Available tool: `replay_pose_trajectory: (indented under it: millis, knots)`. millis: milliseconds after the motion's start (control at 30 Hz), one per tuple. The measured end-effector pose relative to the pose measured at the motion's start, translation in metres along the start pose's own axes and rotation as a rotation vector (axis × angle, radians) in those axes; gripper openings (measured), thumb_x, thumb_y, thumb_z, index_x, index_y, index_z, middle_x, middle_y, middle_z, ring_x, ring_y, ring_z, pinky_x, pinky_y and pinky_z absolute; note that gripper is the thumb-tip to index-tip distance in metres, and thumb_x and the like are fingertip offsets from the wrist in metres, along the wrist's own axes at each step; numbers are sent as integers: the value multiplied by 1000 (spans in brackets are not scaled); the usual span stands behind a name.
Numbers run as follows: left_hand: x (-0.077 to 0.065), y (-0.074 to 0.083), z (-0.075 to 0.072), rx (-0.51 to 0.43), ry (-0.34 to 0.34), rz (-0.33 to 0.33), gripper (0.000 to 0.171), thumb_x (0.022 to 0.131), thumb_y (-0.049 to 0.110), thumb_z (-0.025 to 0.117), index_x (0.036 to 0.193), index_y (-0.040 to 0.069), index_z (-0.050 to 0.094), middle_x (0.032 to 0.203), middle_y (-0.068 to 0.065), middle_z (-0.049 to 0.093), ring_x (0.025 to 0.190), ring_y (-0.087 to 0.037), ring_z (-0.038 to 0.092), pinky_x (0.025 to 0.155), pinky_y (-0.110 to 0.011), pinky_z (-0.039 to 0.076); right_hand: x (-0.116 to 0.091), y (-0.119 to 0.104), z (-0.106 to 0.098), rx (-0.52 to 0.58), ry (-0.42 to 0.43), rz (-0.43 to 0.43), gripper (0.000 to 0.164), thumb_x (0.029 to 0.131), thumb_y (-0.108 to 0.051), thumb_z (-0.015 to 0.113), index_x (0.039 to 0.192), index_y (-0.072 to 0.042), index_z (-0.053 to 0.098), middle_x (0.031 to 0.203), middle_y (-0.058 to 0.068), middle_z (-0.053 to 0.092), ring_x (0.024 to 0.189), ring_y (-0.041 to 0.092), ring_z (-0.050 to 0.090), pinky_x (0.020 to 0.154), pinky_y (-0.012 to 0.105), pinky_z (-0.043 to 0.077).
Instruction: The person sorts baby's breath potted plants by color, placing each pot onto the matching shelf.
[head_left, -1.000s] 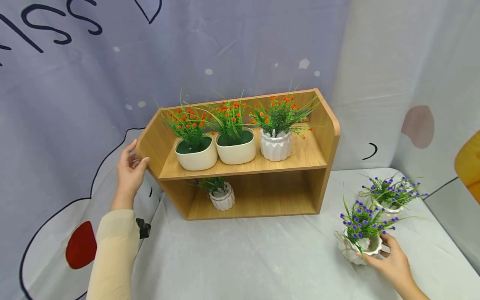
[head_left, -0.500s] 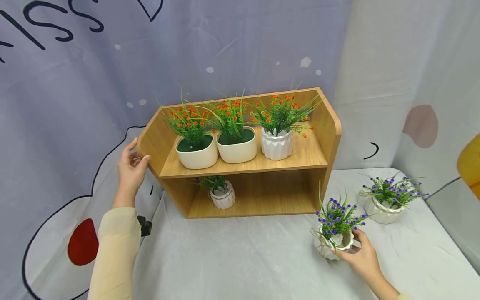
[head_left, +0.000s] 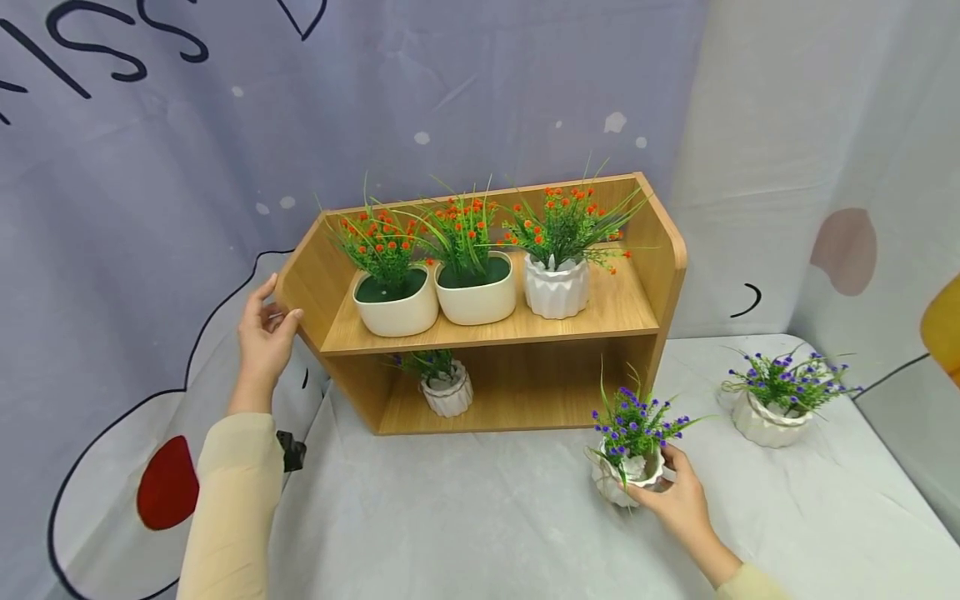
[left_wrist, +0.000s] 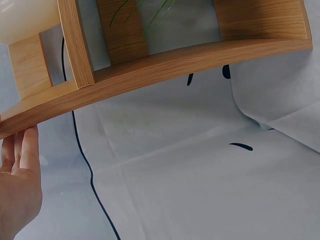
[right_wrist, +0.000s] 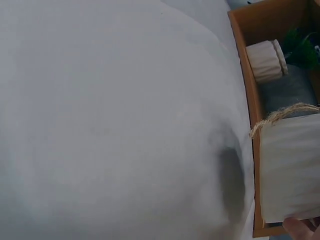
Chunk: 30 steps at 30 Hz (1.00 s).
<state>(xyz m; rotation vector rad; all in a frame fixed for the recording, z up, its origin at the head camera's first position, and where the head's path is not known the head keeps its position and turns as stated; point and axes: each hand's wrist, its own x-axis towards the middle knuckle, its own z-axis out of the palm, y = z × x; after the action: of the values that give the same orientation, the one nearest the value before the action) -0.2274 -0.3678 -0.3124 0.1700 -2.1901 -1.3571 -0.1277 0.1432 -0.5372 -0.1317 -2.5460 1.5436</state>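
Observation:
My right hand (head_left: 681,493) grips the rim of a white scalloped flowerpot (head_left: 621,483) with purple flowers. Twine around this flowerpot (right_wrist: 290,170) shows in the right wrist view, where a shadow lies below it on the cloth. It hangs in front of the lower right of a two-tier wooden shelf (head_left: 487,337). At the shelf's left side panel, my left hand (head_left: 264,342) holds the edge between thumb and fingers. In the left wrist view its fingers (left_wrist: 29,150) lie against the panel's outer face.
Two cream oval planters (head_left: 396,317) and a white fluted pot (head_left: 557,290), all with orange flowers, stand on the upper tier. A small potted plant (head_left: 447,393) sits at the lower tier's left. Another purple-flowered pot (head_left: 771,423) stands right on the cloth-covered table (head_left: 465,525).
My right hand has carried the flowerpot leftward, from beside the other purple-flowered pot to in front of the shelf's lower right. My left hand has stayed on the shelf's side panel.

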Motion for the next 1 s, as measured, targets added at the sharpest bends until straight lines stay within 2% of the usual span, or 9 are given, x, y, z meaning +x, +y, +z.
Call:
replay_pose_trajectory:
  millis: [67, 200, 300, 500, 733, 1000]
  knots:
    - [0, 0, -1, -4, 4, -4, 63, 91, -3, 58, 146, 20, 38, 102, 10, 46, 88, 3, 51, 75, -6, 43, 4, -3, 6, -8, -6, 3, 84, 65, -15, 87, 130, 10, 40, 118, 24, 50, 102, 25, 52, 81, 17, 52]
    - [0, -1, -1, -17, 6, -10, 63, 91, -4, 57, 146, 19, 38, 101, 11, 46, 88, 3, 51, 75, -6, 44, 12, -9, 16, 10, -28, 18, 85, 68, -15, 85, 134, 10, 38, 124, 26, 48, 112, 35, 49, 91, 36, 53]
    - [0, -2, -1, -20, -2, -7, 62, 91, -5, 57, 146, 17, 38, 103, 10, 46, 88, 3, 50, 76, -5, 43, 17, -13, 26, 15, -23, 19, 86, 69, -15, 85, 136, 9, 37, 126, 26, 47, 114, 38, 50, 92, 48, 50]
    - [1, -2, -1, -18, -14, 10, 62, 91, -4, 56, 146, 17, 37, 104, 9, 46, 89, 3, 50, 76, -5, 43, 27, -21, 42, -3, 15, 10, 85, 69, -19, 86, 135, 6, 39, 126, 26, 49, 109, 41, 55, 89, 51, 50]
    - [1, -2, -1, -9, -10, 0, 62, 92, -2, 56, 147, 20, 37, 104, 10, 45, 90, 1, 50, 76, -6, 43, 39, -25, 57, 6, 36, 32, 89, 67, -24, 86, 137, 5, 38, 132, 26, 46, 122, 40, 44, 94, 56, 41]
    - [1, -1, 0, -18, -7, -11, 62, 92, -1, 57, 146, 22, 38, 108, 8, 46, 90, 3, 51, 79, -9, 44, 57, -22, 68, -33, 68, 39, 90, 67, -28, 86, 136, 5, 39, 129, 24, 48, 117, 38, 48, 91, 54, 43]
